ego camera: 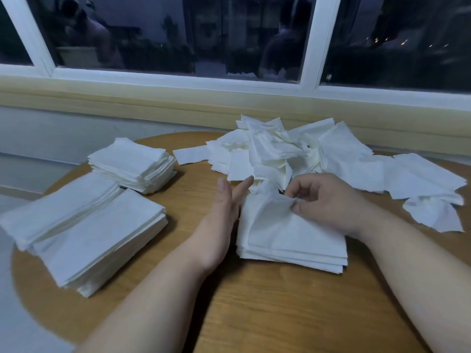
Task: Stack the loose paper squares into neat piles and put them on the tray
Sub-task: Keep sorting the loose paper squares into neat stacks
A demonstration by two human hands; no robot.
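**Paper squares being squared up on a round wooden table**

Two bare forearms are seen entering from 6 o'clock across a round table (254, 301) of pale, grained wood. Its near rim is cut off by the lower edge of the view.

At the centre a small stack (293, 250) of soft, white, tissue-like paper squares is laid flat, the lower sheets aligned and the upper ones rumpled. The left hand (219, 220) is held on edge, fingers straight and together, against the stack's 9 o'clock side. The top sheet (267, 210) is pinched between the curled thumb and fingers of the right hand (323, 202) near the stack's 1 o'clock corner. Some fingertips are hidden in the folds.

Toward 9 o'clock three neat piles are set. A thick near pile (102, 240) is touched from behind by a flatter pile (58, 207), which is blurred at its left end. A smaller, taller pile (132, 164) sits at 10 o'clock.

From 12 to 3 o'clock a loose heap (275, 151) of crumpled squares is spread just beyond the hands.

Past the table a cream sill (153, 98) and a white window frame (308, 42) are seen. Only dim shapes that cannot be made out are shown in the dark glass.
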